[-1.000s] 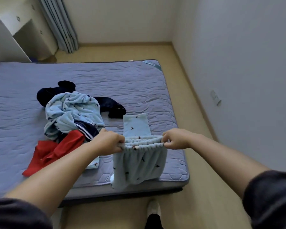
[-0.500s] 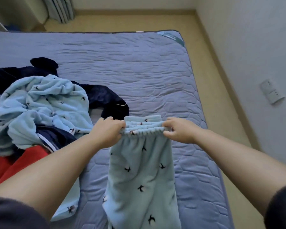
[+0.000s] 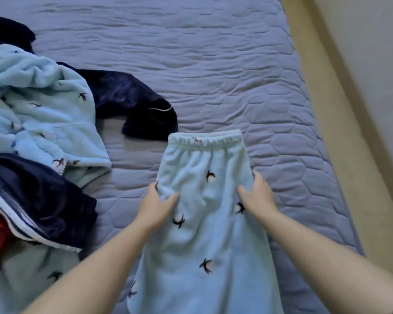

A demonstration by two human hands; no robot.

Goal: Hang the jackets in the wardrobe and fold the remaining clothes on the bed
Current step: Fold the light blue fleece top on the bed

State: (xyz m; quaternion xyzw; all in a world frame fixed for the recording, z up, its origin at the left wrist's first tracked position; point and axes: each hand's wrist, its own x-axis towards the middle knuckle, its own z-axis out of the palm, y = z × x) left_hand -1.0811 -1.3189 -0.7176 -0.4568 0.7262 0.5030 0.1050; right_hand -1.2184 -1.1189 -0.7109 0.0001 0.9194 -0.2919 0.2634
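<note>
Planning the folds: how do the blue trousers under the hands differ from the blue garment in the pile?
The trousers lie flat on the bed; the pile garment is crumpled over navy clothes. The left hand and right hand grip the trousers; nothing touches the pile garment. Both are pale blue with dark birds.

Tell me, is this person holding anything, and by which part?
Yes, the light blue trousers lying on the bed. The left hand and the right hand each grip a side edge, a little below the elastic waistband, thumbs on top.
</note>
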